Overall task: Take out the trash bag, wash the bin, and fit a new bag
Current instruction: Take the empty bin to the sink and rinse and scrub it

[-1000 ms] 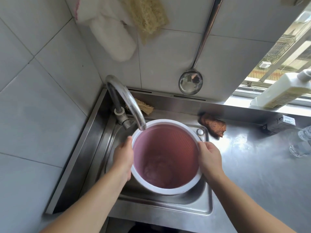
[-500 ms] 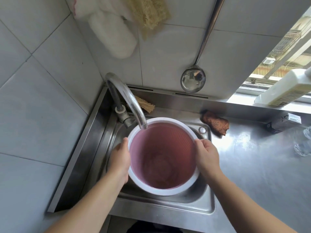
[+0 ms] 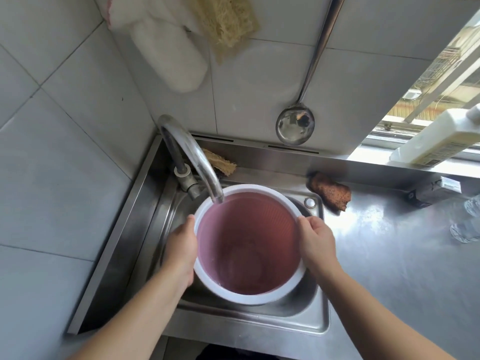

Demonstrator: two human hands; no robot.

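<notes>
A round pink bin (image 3: pixel 246 245) with a white rim stands upright in the steel sink (image 3: pixel 298 320), its mouth facing me. The curved tap (image 3: pixel 192 157) ends just over the bin's far rim, and water collects at the bin's bottom. My left hand (image 3: pixel 180 248) grips the bin's left side below the rim. My right hand (image 3: pixel 315 240) grips the right rim with the thumb over the edge. No bag is in the bin.
A brown sponge (image 3: pixel 330 192) lies on the steel counter (image 3: pixel 389 255) right of the sink. A loofah scrubber (image 3: pixel 220 163) sits behind the tap. A ladle (image 3: pixel 294 124), a white mitt (image 3: pixel 168 53) and a fibre pad hang on the tiled wall. A detergent bottle (image 3: pixel 439 139) leans on the window sill.
The bin has shifted slightly left and back under the tap, with both hands still holding its sides.
</notes>
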